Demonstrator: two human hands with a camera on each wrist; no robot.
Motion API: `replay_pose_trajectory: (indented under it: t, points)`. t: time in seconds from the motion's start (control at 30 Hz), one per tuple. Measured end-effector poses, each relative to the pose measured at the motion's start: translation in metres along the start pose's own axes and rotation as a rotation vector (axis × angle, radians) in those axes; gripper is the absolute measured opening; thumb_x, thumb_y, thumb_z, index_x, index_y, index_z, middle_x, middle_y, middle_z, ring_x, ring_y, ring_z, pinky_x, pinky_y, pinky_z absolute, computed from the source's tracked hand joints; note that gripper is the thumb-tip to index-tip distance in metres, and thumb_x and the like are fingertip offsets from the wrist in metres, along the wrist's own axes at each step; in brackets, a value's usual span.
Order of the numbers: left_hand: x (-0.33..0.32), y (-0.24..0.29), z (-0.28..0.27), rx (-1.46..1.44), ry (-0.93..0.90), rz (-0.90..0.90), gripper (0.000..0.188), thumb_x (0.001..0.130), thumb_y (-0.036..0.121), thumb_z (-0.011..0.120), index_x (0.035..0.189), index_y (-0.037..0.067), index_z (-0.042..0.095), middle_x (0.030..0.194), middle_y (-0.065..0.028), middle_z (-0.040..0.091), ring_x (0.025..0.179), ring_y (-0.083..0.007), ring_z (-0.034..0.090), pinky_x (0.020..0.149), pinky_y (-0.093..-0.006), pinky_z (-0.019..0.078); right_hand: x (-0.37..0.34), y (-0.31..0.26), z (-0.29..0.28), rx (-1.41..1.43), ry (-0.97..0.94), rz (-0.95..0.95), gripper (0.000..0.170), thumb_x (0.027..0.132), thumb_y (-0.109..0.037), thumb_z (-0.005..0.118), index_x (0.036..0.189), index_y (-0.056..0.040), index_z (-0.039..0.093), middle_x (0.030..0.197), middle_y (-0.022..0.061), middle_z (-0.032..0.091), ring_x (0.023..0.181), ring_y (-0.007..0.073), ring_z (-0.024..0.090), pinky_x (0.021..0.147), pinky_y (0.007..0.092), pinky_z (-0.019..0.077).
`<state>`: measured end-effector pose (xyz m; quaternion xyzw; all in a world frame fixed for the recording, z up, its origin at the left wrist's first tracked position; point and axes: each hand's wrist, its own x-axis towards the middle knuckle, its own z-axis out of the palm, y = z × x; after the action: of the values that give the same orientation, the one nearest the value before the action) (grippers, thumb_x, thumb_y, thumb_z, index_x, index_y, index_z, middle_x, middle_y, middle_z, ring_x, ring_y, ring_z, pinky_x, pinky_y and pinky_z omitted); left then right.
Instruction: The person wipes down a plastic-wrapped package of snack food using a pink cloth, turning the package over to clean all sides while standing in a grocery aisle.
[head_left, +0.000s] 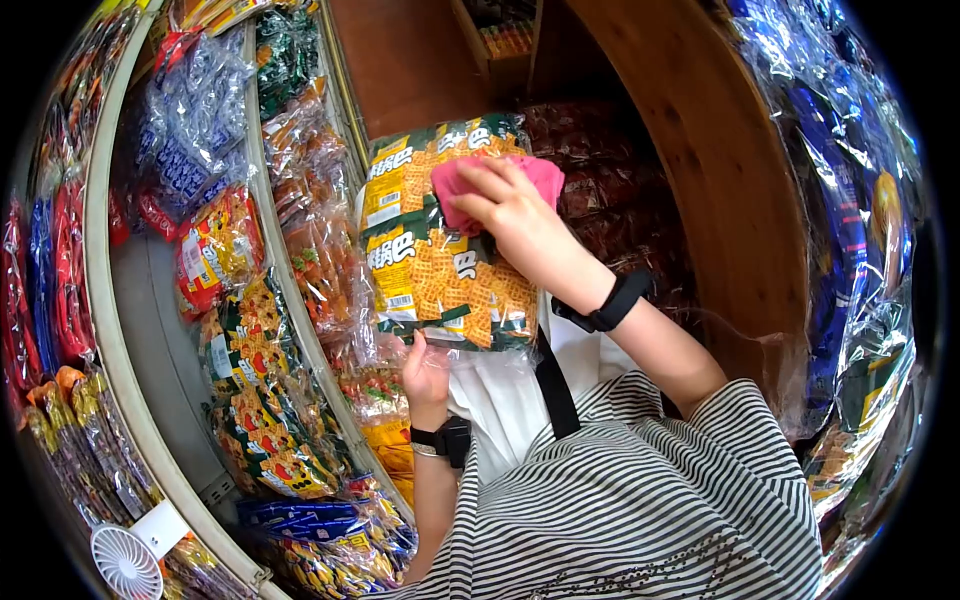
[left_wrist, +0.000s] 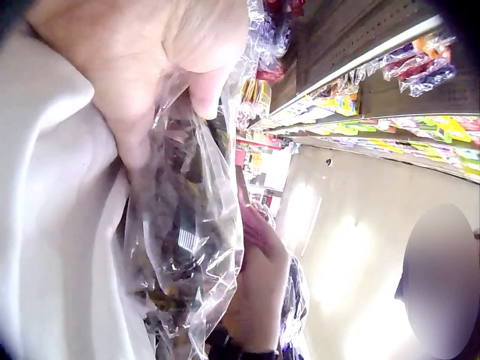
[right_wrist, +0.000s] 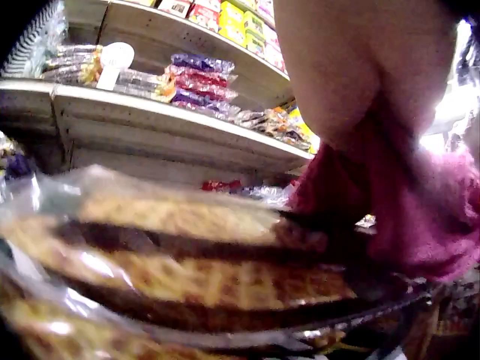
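Note:
A clear-wrapped bundle of green-and-yellow snack bags (head_left: 415,265), printed with crispy squares, is held up before the person's body. My left hand (head_left: 428,375) grips its lower edge, thumb on the front. In the left wrist view, crinkled clear plastic (left_wrist: 187,225) runs between the thumb and fingers of that hand (left_wrist: 142,52). Across the upper part of the bundle, my right hand (head_left: 525,225) holds a pink cloth (head_left: 545,178) against the wrapping. The right wrist view shows the cloth (right_wrist: 427,217) bunched under the hand, beside the bags' wrapped side (right_wrist: 187,277).
Shelves on the left carry blue packs (head_left: 190,130), a red-and-yellow pack (head_left: 218,250) and more green snack bags (head_left: 265,430). A small white fan (head_left: 127,562) sits at the lower left. Dark red packs (head_left: 610,190) lie behind the bundle, beside a curved wooden panel (head_left: 740,170).

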<state>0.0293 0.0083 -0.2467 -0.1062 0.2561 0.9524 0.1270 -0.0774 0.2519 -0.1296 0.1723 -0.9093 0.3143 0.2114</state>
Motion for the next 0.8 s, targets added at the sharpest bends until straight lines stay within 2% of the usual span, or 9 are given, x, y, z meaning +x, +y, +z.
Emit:
replay_pose_trajectory:
  t: [0.13,0.17,0.27,0.3,0.37,0.5,0.53,0.6,0.8]
  points:
    - [0.0,-0.001,0.017,0.199,0.23,0.051,0.039,0.101,0.015,0.046,0.14,0.017,0.039,0.128,-0.0087,0.056,0.114,-0.0229,0.056,0.098,-0.0436,0.0454,-0.011,-0.013,0.026,-0.11,-0.205,-0.136,0.029,0.074,-0.007,0.058,0.102,-0.0013,0.065,0.115,0.0123,0.059,0.111,0.0285,0.053,0.099,0.0405,0.0423]
    - [0.002,0.003,-0.007,0.054,0.227,-0.019,0.029,0.102,0.034,0.046,0.124,0.018,0.054,0.118,-0.0039,0.06,0.107,-0.0201,0.057,0.092,-0.0382,0.0472,-0.013,-0.019,0.026,-0.112,-0.218,-0.285,0.027,0.073,-0.009,0.059,0.099,-0.0029,0.066,0.111,0.0095,0.06,0.107,0.027,0.053,0.097,0.0388,0.0437]
    - [0.0,0.002,0.008,-0.049,0.118,0.039,0.036,0.102,0.047,0.041,0.109,0.016,0.058,0.11,-0.0026,0.061,0.102,-0.0179,0.057,0.089,-0.0346,0.0465,-0.037,-0.05,0.033,0.13,-0.296,-0.3,0.02,0.072,-0.011,0.059,0.089,-0.0034,0.068,0.102,0.0063,0.062,0.104,0.0234,0.054,0.091,0.0332,0.0474]
    - [0.008,0.001,0.039,-0.061,0.496,0.045,0.04,0.102,0.051,0.037,0.103,0.016,0.056,0.106,-0.0021,0.061,0.099,-0.0176,0.057,0.088,-0.0348,0.0467,-0.043,-0.057,0.029,0.196,-0.367,-0.332,0.016,0.072,-0.011,0.059,0.083,-0.0036,0.068,0.098,0.0064,0.062,0.102,0.0233,0.055,0.089,0.0323,0.048]
    - [0.006,0.001,0.026,0.01,0.466,0.085,0.041,0.102,0.051,0.037,0.109,0.015,0.056,0.11,-0.0031,0.06,0.103,-0.0183,0.057,0.091,-0.0356,0.0461,-0.057,-0.066,0.029,0.397,-0.426,-0.391,0.009,0.069,-0.011,0.061,0.066,-0.0044,0.066,0.085,0.0057,0.061,0.094,0.023,0.058,0.082,0.0308,0.0504]
    - [0.003,0.0,-0.001,0.01,0.177,0.07,0.049,0.103,0.048,0.036,0.13,0.01,0.05,0.121,-0.0074,0.059,0.11,-0.022,0.056,0.098,-0.0395,0.0442,-0.067,-0.05,0.013,0.618,-0.701,-0.264,0.007,0.066,-0.01,0.063,0.065,-0.0033,0.064,0.079,0.0045,0.063,0.088,0.0221,0.06,0.074,0.0308,0.0521]
    - [0.005,-0.001,0.002,0.038,0.098,0.036,0.051,0.103,0.047,0.036,0.133,0.008,0.048,0.124,-0.0084,0.058,0.111,-0.0232,0.057,0.098,-0.0404,0.0443,-0.058,-0.042,0.003,0.613,-0.784,-0.243,0.01,0.064,-0.007,0.067,0.073,-0.0029,0.068,0.098,0.0054,0.067,0.104,0.0238,0.059,0.084,0.0324,0.0513]
    - [0.005,0.0,0.012,0.123,0.229,-0.076,0.055,0.103,0.046,0.036,0.137,0.004,0.043,0.131,-0.0133,0.055,0.118,-0.0294,0.055,0.102,-0.0469,0.0429,-0.047,-0.023,-0.01,0.667,-0.691,-0.188,0.011,0.059,-0.003,0.069,0.07,-0.0022,0.066,0.097,0.0063,0.068,0.104,0.0271,0.06,0.087,0.0351,0.0507]
    - [0.007,0.0,-0.007,0.061,0.187,-0.083,0.054,0.102,0.047,0.038,0.135,0.005,0.046,0.129,-0.0144,0.057,0.116,-0.0306,0.056,0.1,-0.0511,0.0436,-0.039,0.029,-0.054,0.322,-0.364,0.154,0.019,0.059,0.009,0.064,0.075,-0.0011,0.067,0.096,0.0114,0.068,0.101,0.0318,0.06,0.085,0.0381,0.0513]
